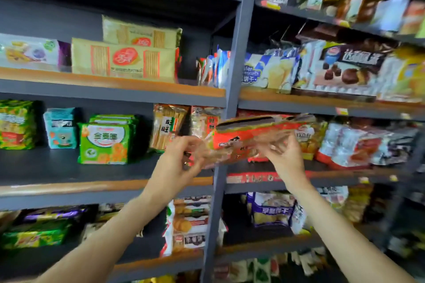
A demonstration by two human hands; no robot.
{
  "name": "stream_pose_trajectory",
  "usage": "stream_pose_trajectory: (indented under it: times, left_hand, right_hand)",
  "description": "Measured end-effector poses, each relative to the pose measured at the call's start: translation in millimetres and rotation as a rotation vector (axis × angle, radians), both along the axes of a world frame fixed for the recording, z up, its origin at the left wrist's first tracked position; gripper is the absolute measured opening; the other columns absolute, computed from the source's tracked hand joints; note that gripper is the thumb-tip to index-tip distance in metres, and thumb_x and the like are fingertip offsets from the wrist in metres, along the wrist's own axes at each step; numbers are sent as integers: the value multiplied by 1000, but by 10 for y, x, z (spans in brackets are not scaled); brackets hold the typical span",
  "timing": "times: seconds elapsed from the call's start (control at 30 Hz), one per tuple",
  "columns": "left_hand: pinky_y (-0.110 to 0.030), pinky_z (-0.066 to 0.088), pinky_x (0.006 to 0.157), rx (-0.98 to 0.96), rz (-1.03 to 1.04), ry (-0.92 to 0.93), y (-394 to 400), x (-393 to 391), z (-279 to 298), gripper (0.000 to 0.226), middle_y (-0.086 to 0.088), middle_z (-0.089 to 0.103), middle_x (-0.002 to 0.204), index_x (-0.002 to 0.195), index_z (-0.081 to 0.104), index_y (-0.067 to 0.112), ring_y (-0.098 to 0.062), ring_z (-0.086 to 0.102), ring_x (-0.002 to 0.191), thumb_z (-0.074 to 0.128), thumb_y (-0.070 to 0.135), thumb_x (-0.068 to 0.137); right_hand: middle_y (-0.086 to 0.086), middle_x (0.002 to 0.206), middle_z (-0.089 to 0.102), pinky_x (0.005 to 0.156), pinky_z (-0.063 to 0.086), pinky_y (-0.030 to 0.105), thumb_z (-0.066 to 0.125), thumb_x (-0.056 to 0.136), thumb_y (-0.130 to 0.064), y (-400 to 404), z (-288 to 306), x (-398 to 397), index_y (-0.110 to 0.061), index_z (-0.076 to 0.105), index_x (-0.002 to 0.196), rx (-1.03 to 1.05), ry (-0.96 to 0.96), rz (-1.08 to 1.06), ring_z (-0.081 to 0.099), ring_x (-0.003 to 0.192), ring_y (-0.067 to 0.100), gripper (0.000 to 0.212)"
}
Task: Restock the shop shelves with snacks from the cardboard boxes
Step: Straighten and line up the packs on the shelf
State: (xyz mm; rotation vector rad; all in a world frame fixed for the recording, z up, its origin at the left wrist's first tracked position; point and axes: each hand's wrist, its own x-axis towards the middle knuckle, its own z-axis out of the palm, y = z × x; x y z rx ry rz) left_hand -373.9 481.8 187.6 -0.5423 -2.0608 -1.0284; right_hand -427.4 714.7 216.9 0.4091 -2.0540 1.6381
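Gripping a long, crinkly red snack pkt (249, 139) w/ clear plastic ends: left hand (181, 159) and right hand (284, 154) curl round opposite ends, held level before the dark metal upright (232, 99), mid shelf (105, 185) ht.

Snack packet (250, 138): glossy clear-and-red plastic film, crinkled. Shelf boards (103, 169): matt dark grey, with smooth wood-look front edging. Upright post (236, 64), at 12 o'clock from the packet: matt grey painted metal. Green packs (104, 142), at 9 o'clock: shiny plastic wrap.
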Motion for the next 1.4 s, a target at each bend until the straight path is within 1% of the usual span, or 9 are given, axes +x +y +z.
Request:
stream_pose_trajectory:
  times: [0.17, 0.3, 0.43, 0.6, 0.73, 0.9, 1.1, 1.27, 1.4]
  left_hand:
    - [-18, 39, 80, -264, -79, 31, 680, -537, 16, 32, 12, 45, 103, 116, 49, 16, -9, 53, 95, 57, 10, 86]
    - [-33, 45, 80, -281, -143, -148, 1041, -844, -77, 24, 8, 48, 103, 108, 42, 19, -18, 59, 89, 53, 12, 88]
    - [-37, 47, 78, -299, -188, -261, 1261, -1136, -162, 22, 1, 54, 98, 94, 35, 23, -22, 59, 90, 54, 13, 88]
    - [-43, 48, 75, -269, -107, -332, 1400, -1582, -217, 22, -9, 62, 92, 100, 37, 19, -24, 60, 83, 54, 13, 86]
    - [-37, 52, 83, -107, -31, -432, 1591, -1987, -290, 39, -4, 66, 106, 127, 39, 17, -19, 62, 89, 54, 18, 91]
    - [-27, 43, 77, -85, 43, -520, 1974, -2402, -406, 80, -10, 61, 112, 147, -8, 28, -25, 59, 92, 51, 18, 93]
    - [-28, 48, 83, -244, 177, -709, 2205, -2684, -540, 51, -12, 59, 122, 137, 42, 20, -25, 60, 98, 52, 15, 87]
    - [-35, 44, 89, -290, 307, -443, 1964, -2344, -582, 52, -7, 47, 132, 139, 36, 16, -29, 54, 110, 46, 11, 88]
    - [-36, 42, 76, -327, 334, -77, 1608, -1731, -704, 41, -8, 55, 107, 117, 49, 11, -24, 55, 89, 40, 10, 77]
  right_hand:
    - [-7, 91, 57, 85, 43, 18, 69, 81, -4, 747, -118, -307, -24, 42, 85, 14, -8, -175, 55, 90, -6, 34]
    - [13, 101, 63, 91, 49, 36, 72, 79, -9, 1092, -328, -542, -12, 44, 94, 28, 3, -323, 60, 103, 25, 33]
    - [-1, 88, 58, 73, 46, 5, 69, 81, -2, 1275, -420, -827, 6, 45, 117, 79, 13, -374, 58, 84, 8, 45]
    - [-6, 90, 55, 73, 40, 3, 70, 82, -10, 1366, -397, -1388, 0, 46, 112, 181, -3, -330, 53, 88, 8, 40]
    - [11, 134, 50, 100, 38, 32, 73, 80, -26, 1479, -454, -1945, -2, 26, 143, 320, -81, -268, 46, 125, 26, 81]
    - [13, 153, 25, 108, 30, 32, 70, 83, -22, 1594, -478, -2450, -9, 8, 149, 489, -120, -274, 30, 138, 26, 92]
    - [0, 158, -6, 112, 31, 40, 62, 83, 2, 1471, -762, -2711, -32, 16, 149, 1119, 19, -1, -3, 145, 28, 88]
    - [7, 153, 15, 114, 23, 51, 65, 85, -15, 1375, -760, -2610, -23, 42, 138, 1013, 187, -95, 9, 142, 32, 59]
    - [14, 135, 36, 103, 39, 47, 65, 81, -4, 1115, -590, -2280, -8, 53, 121, 731, 541, -122, 41, 122, 35, 42]
